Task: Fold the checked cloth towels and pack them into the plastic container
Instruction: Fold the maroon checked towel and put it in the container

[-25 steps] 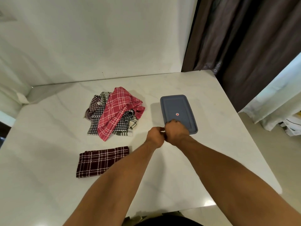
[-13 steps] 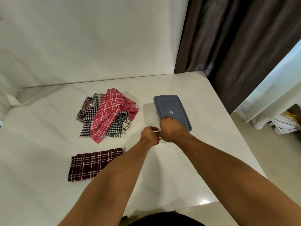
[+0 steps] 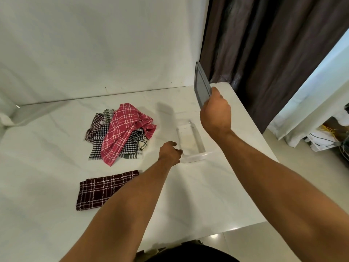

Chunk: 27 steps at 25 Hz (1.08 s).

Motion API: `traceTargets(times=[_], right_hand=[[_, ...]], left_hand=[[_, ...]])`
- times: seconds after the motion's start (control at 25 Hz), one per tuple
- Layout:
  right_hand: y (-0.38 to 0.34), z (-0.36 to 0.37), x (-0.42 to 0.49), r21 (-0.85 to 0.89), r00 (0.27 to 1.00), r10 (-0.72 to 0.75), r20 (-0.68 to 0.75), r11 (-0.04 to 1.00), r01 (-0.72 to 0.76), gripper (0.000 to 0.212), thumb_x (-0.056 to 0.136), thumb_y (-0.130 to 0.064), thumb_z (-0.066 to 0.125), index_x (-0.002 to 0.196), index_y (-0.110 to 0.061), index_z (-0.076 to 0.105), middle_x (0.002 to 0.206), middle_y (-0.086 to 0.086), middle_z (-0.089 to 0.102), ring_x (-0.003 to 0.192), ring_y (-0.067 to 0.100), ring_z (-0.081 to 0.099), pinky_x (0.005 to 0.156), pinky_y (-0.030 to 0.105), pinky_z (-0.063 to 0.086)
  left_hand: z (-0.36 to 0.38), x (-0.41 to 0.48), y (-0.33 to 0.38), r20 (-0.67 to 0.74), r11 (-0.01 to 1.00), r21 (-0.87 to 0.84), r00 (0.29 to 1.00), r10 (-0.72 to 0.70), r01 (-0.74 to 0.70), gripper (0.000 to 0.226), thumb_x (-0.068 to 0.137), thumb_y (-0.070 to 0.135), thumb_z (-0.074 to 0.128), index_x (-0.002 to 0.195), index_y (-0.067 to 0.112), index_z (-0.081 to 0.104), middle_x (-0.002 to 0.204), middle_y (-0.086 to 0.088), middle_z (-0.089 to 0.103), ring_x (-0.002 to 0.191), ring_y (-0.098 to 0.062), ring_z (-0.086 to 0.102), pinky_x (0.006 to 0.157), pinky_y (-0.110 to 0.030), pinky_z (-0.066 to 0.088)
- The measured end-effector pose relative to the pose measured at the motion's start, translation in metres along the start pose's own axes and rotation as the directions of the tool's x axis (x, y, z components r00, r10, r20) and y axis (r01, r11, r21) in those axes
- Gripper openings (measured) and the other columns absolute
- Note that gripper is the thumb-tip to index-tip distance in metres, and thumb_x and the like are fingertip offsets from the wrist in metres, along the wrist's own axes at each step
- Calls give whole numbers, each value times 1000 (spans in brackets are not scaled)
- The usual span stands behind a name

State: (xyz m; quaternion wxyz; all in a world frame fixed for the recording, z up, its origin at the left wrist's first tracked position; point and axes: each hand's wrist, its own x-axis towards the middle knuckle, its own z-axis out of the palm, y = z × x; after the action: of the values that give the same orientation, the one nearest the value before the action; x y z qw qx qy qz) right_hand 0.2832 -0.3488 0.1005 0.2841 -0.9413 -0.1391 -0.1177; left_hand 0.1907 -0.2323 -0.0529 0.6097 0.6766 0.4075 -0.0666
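Note:
A clear plastic container (image 3: 200, 156) stands uncovered on the white table. My right hand (image 3: 215, 115) grips its grey lid (image 3: 201, 84) and holds it up on edge above the container's far end. At the container's near left corner my left hand (image 3: 170, 152) rests with curled fingers touching it. A loose pile of checked towels lies to the left, with a red one (image 3: 123, 131) on top of black-and-white ones (image 3: 98, 138). Nearer me lies a folded maroon checked towel (image 3: 103, 190).
The white marble table (image 3: 198, 195) ends at its right edge close to the container and at its front edge near my body. A white wall backs it. Dark curtains (image 3: 264, 53) hang at the right, with clutter on the floor beyond.
My right hand has lifted the grey lid off the container and raised it on edge. My left hand stays at the container's near corner.

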Motion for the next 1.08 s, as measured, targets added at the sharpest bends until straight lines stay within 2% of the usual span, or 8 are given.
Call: traceTargets(times=[0.12, 0.2, 0.32, 0.44, 0.68, 0.8, 0.92, 1.08], right_hand=[[-13, 23, -3, 538, 979, 195, 58, 820, -195, 32, 98, -5, 41, 121, -4, 62, 104, 7, 66, 90, 22, 62, 80, 27, 50], [-20, 53, -16, 708, 884, 353, 307, 535, -460, 30, 92, -1, 41, 101, -7, 69, 97, 11, 68, 91, 31, 66, 81, 43, 59], [-29, 91, -48, 627, 604, 414, 681, 97, -773, 31, 92, 5, 42, 92, -11, 68, 97, 14, 70, 91, 34, 67, 80, 51, 60], [-29, 119, -81, 520, 462, 363, 809, -74, -851, 28, 96, 6, 43, 101, -6, 67, 96, 15, 68, 86, 31, 66, 71, 44, 59], [-23, 137, -112, 419, 340, 417, 843, -111, -901, 24, 98, 3, 45, 110, -6, 63, 99, 14, 66, 86, 29, 63, 67, 40, 57], [-17, 145, -115, 301, 266, 485, 833, 5, -954, 31, 98, -2, 44, 125, -3, 60, 120, 19, 63, 105, 33, 61, 87, 44, 58], [-16, 144, -122, 217, 294, 510, 809, 205, -954, 40, 101, -7, 39, 139, 1, 47, 140, 21, 51, 105, 26, 53, 103, 41, 49], [-14, 154, -129, 176, 345, 553, 758, 337, -925, 41, 100, -14, 44, 139, -2, 47, 141, 16, 53, 74, 14, 52, 57, 16, 51]], left_hand=[[-8, 29, -19, -108, 995, -98, 994, -28, 17, 23, 72, 31, 67, 91, 22, 57, 103, -14, 71, 91, -36, 70, 79, -48, 60], [-27, 10, -9, -226, 950, -313, 973, -51, -23, 21, 89, 33, 57, 93, 12, 61, 93, -14, 70, 78, -31, 68, 76, -44, 60], [-66, -8, -10, -302, 742, -668, 929, -214, -46, 48, 102, 47, 36, 96, 7, 62, 83, -13, 70, 69, -29, 67, 70, -42, 59], [-100, -11, -29, -317, 696, -715, 917, -242, -63, 49, 99, 52, 43, 92, 8, 65, 87, -12, 72, 77, -29, 70, 74, -45, 60], [-117, 5, -58, -376, 953, -303, 918, -127, 7, 15, 85, 15, 72, 98, 7, 73, 104, -15, 72, 96, -34, 68, 88, -47, 57], [-111, 13, -64, -391, 978, -195, 909, -146, 74, 24, 86, 17, 73, 109, 8, 72, 108, -13, 71, 98, -32, 67, 90, -43, 57], [-103, 21, -70, -366, 989, -85, 920, -142, 119, 22, 89, 20, 66, 109, 12, 72, 108, -15, 72, 96, -36, 68, 87, -45, 58], [-104, 15, -76, -395, 982, 171, 919, -12, 86, 27, 93, 17, 59, 118, 11, 69, 117, -13, 69, 107, -32, 64, 95, -37, 52]])
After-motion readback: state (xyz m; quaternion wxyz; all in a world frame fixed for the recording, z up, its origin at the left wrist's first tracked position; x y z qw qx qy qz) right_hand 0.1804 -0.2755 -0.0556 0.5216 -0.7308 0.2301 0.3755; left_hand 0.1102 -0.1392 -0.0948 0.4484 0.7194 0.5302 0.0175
